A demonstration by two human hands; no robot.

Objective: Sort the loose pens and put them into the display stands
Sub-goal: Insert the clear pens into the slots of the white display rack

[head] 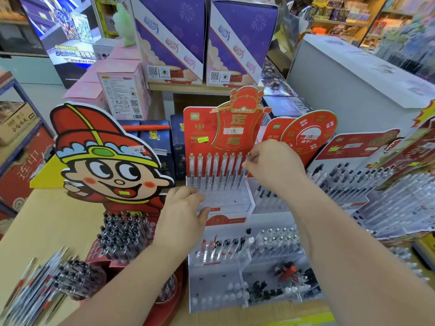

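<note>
A red display stand in the middle holds a back row of several clear pens standing upright. My right hand pinches the top of a clear pen at the right end of that row. My left hand rests with relaxed fingers on the stand's clear front tier, holding nothing. Loose pens lie on the wooden table at the lower left.
A cartoon-figure stand packed with black-capped pens is at left. More red stands with pens fan out to the right. A white tray of refills and caps lies in front. Purple boxes stand behind.
</note>
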